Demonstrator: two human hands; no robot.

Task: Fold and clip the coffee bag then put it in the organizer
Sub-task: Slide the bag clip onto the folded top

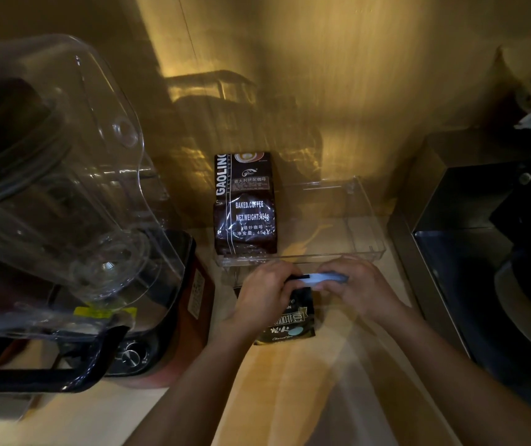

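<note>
A small black coffee bag [293, 326] with pale lettering lies on the wooden counter just in front of me. My left hand [264, 297] grips its top edge on the left side. My right hand [359, 289] holds a light blue clip [325, 279] that lies across the bag's top, between both hands. Whether the clip has closed on the bag cannot be told. Right behind my hands stands the clear plastic organizer [367, 220]. A dark brown coffee bag [246, 207] marked "BAKED COFFEE" stands upright in its left part.
A big blender [65, 201] with a clear jug and a dark base fills the left side. On the right is a dark steel sink [470, 252] with round dishes in it. A wooden wall rises behind the organizer.
</note>
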